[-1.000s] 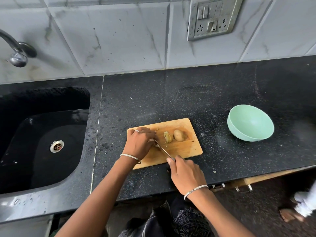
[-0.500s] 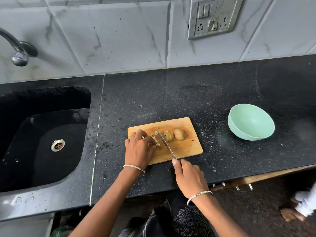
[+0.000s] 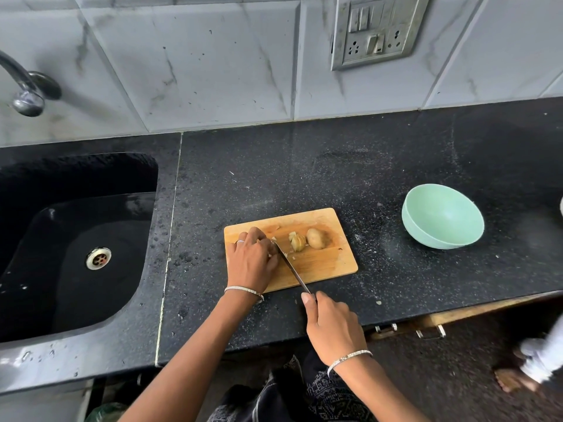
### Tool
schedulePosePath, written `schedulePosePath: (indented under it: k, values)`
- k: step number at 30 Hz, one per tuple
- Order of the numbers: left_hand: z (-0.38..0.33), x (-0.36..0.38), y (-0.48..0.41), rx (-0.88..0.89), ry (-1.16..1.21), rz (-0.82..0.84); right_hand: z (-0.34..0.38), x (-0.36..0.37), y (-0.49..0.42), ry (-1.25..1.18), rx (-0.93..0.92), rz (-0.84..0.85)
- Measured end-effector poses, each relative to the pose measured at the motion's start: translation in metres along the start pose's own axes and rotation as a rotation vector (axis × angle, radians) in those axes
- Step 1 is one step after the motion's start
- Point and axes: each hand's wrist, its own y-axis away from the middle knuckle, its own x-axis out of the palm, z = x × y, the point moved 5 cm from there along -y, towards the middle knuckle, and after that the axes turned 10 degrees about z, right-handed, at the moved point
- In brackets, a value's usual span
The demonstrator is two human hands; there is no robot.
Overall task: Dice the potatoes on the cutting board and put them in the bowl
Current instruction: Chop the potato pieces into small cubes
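Fingers (image 3: 255, 233) | left hand (image 3: 251, 260): curled, seemingly pinning potato bits (image 3: 270, 255) | right hand (image 3: 333, 327): wrapped round knife (image 3: 292, 271)

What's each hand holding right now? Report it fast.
Left hand: holds down potato pieces on the cutting board.
Right hand: grips the knife.

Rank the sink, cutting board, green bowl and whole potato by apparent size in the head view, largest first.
Largest to smallest:
1. sink
2. cutting board
3. green bowl
4. whole potato
Wide-angle stretch may enlarge the sink at the frame edge, but the order holds.
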Motion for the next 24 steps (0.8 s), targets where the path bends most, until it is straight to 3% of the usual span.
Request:
schedulePosePath:
  k: [10,14,24]
  values:
    - [0.002,0.000,0.002,-0.024,0.055,-0.004,0.013,0.004,-0.006,0.117,0.032,-0.024]
    - [0.015,-0.011,0.003,-0.093,0.177,-0.070,0.008,0.000,-0.006,0.056,0.013,-0.005]
    - [0.030,-0.020,0.004,-0.100,0.433,-0.002,0.011,-0.011,-0.015,0.053,0.059,-0.045]
